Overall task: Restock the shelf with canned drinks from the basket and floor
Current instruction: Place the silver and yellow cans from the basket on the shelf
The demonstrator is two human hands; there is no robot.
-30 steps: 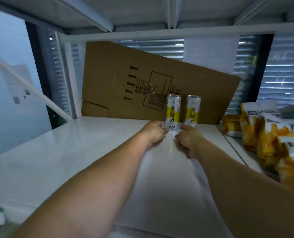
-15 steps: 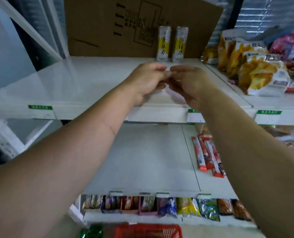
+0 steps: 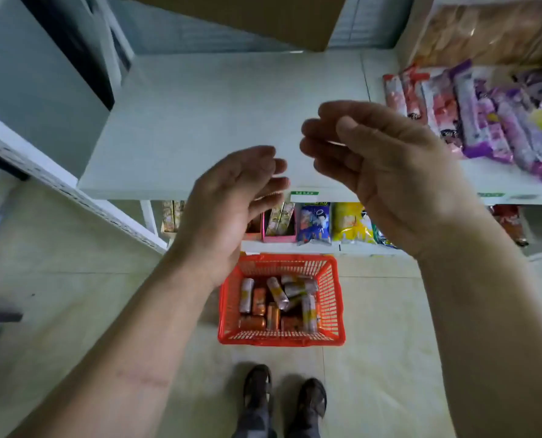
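Observation:
An orange plastic basket (image 3: 332, 298) stands on the floor in front of the shelving, holding several cans (image 3: 277, 294), some white and yellow, some orange. My left hand (image 3: 228, 200) and my right hand (image 3: 377, 165) hover side by side in the air above the basket, in front of a white shelf board (image 3: 219, 115). Both hands are empty, fingers loosely curled and apart. The upper shelf with the two placed cans is out of view.
Purple and red snack packets (image 3: 472, 112) lie on the right half of the shelf. Snack boxes and bags (image 3: 314, 222) fill the lowest shelf behind the basket. A cardboard sheet (image 3: 263, 17) leans at the top. My feet (image 3: 282, 396) stand on the tiled floor.
The view has tipped down from the upper shelf to the floor. Both hands let go of the two cans, pulled back off the shelf and dropped lower, empty.

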